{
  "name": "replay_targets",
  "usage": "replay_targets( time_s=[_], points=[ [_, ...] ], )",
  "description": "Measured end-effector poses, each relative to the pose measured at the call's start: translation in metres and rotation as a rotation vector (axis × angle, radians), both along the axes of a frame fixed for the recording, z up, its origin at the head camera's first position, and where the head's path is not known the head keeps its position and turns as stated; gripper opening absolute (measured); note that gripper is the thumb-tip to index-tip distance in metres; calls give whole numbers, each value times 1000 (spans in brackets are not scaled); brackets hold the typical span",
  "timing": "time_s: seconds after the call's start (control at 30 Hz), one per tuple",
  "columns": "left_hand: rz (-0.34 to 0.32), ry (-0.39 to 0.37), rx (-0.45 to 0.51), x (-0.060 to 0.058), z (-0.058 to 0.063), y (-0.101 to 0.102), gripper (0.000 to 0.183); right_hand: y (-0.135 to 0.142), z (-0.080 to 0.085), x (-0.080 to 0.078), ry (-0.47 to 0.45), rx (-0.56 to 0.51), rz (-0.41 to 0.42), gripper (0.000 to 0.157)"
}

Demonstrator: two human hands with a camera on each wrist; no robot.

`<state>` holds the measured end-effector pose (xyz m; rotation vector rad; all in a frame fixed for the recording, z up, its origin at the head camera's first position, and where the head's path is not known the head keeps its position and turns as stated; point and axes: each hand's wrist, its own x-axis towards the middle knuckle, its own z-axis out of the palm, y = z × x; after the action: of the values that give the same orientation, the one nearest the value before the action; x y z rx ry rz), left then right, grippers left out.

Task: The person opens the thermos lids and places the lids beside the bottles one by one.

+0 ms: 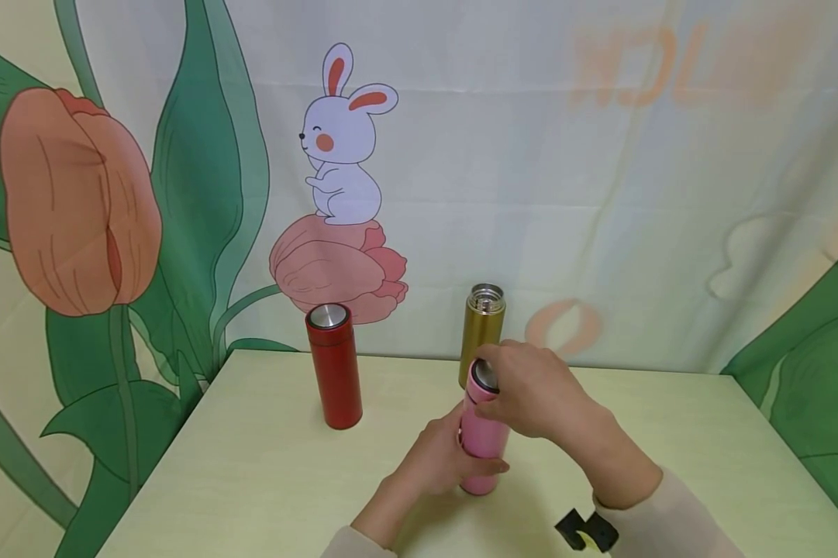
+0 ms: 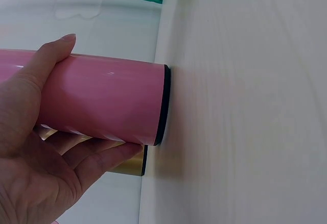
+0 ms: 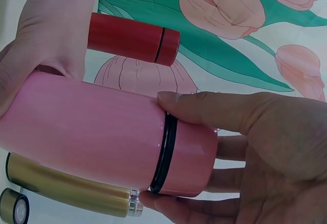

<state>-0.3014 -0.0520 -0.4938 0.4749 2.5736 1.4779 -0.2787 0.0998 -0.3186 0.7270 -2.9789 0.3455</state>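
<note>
A pink thermos flask (image 1: pixel 484 438) stands upright, its black-edged base right at the tabletop in the left wrist view. My left hand (image 1: pixel 436 456) is wrapped around its lower body, thumb on one side and fingers on the other. At the top, my right hand (image 1: pixel 539 387) grips the pink lid (image 3: pixel 193 155), with thumb and fingers on opposite sides of it. A black ring (image 3: pixel 164 152) shows between lid and body. Just behind stands a gold thermos flask (image 1: pixel 484 325) with its mouth uncovered, partly hidden by the pink flask and right hand.
A red thermos flask (image 1: pixel 335 372) with a silver-topped lid stands to the left. The gold lid (image 3: pixel 13 206) lies by the gold flask's base in the right wrist view. Behind the pale table (image 1: pixel 251 465) hangs a printed cloth (image 1: pixel 446 155) with tulips and a rabbit.
</note>
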Motion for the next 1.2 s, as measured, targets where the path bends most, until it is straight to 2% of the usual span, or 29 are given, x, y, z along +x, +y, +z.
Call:
replay_targets(
  time_s=[0.17, 0.6, 0.87, 1.2],
  points=[
    [-1, -5, 3, 0, 0, 0, 76, 2, 2, -1, -36, -23, 45, 43],
    [-1, -12, -2, 0, 0, -1, 74, 8, 5, -4, -136, -89, 95, 57],
    [1, -29, -4, 0, 1, 0, 75, 12, 6, -7, -164, -86, 128, 59],
    [-12, -20, 9, -1, 1, 0, 75, 15, 5, -9, -197, -102, 129, 70]
  ],
)
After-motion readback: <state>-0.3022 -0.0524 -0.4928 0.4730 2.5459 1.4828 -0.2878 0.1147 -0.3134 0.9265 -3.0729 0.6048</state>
